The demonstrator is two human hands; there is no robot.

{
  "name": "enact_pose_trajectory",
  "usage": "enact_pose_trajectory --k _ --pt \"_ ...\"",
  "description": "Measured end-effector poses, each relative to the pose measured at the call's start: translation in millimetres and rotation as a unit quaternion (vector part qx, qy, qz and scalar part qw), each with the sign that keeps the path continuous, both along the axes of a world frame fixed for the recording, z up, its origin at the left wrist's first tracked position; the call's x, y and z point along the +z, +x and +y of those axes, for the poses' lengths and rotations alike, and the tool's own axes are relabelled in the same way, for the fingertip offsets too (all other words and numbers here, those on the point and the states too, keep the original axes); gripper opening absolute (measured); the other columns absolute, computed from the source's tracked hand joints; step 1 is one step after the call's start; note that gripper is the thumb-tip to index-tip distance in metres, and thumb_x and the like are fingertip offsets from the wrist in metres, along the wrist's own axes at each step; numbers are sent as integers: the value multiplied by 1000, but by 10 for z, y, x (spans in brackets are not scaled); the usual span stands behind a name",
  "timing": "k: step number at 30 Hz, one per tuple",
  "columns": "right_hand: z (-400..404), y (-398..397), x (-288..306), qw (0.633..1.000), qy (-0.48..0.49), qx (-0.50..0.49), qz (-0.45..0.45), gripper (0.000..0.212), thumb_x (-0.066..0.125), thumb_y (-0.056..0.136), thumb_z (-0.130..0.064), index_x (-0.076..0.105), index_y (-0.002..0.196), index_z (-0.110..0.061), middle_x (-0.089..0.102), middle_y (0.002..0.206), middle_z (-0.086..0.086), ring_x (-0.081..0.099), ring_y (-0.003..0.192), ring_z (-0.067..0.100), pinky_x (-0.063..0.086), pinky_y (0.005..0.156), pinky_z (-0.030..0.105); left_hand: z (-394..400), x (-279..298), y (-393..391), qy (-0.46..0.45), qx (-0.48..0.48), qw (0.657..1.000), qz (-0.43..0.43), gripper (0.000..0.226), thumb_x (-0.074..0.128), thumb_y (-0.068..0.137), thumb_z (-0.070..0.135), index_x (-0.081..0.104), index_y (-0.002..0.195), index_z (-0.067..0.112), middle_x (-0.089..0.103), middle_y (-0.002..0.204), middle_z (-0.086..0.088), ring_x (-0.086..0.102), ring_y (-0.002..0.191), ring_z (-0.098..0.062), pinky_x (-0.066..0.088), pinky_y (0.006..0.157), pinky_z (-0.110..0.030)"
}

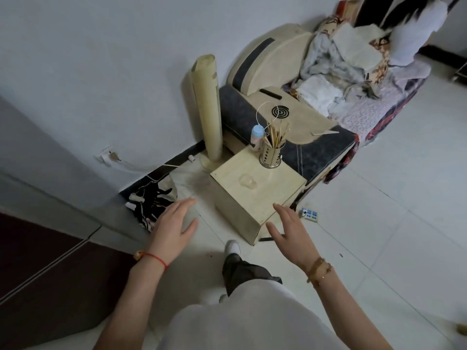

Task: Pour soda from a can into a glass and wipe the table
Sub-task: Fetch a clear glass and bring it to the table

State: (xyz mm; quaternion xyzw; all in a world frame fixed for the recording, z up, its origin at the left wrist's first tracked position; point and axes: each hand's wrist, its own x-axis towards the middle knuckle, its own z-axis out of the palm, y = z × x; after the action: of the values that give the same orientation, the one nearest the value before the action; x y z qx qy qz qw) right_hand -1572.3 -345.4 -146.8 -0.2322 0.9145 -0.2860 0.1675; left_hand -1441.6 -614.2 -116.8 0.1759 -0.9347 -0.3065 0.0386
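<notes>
Boxy pale wooden table (275, 193), clear round glass (247, 182) atop.

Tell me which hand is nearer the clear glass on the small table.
Right. The right hand hovers at the table's near corner, just below the glass; the left hand is off the table's left side, over the floor.

Glass (247, 181) mid-table (275, 195), utensil holder (271, 154) and bottle (257, 137) behind, fan (207, 107) left.
</notes>
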Motion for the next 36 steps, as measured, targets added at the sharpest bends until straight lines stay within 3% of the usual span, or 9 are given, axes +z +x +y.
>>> enact_pose_trajectory --k 5,12,21,27,36 --pt "-255 -446 -135 999 -3 -34 -15 57 46 99 -41 32 149 -16 37 151 2 30 142 18 23 118 32 -254 -67 -669 6 -31 999 -20 49 58 95 26 46 142 21 48 142 3 43 131 -12 30 106 -20" --pt "-551 -1137 -261 992 -27 -120 -40 53 48 100 -34 37 147 -13 43 147 4 36 137 18 24 113 25 -563 -132 -1734 12 -87 995 -40 53 58 95 27 42 145 21 49 142 -1 45 132 -18 37 109 -30" --pt "-641 -1930 -613 968 -22 -224 -110 43 43 101 -18 43 142 -8 47 144 11 40 134 26 29 112 32 -694 -525 -2881 38 -139 985 -97 59 60 93 20 37 148 22 45 147 -2 43 134 -20 36 107 -29" --pt "-673 -2156 -921 949 0 -264 -173 42 36 100 -5 46 140 -6 49 141 15 43 133 28 31 111 31 -786 -978 -3408 56 -177 972 -140 57 63 90 17 42 143 20 49 143 -1 47 130 -19 41 108 -33" --pt "-869 -2346 -1346 899 -5 -353 -261 43 32 98 -2 50 138 -5 54 138 15 51 125 27 39 104 29 -854 -1599 -3810 74 -227 946 -218 65 65 87 9 39 146 16 48 143 -4 46 132 -23 40 110 -38"
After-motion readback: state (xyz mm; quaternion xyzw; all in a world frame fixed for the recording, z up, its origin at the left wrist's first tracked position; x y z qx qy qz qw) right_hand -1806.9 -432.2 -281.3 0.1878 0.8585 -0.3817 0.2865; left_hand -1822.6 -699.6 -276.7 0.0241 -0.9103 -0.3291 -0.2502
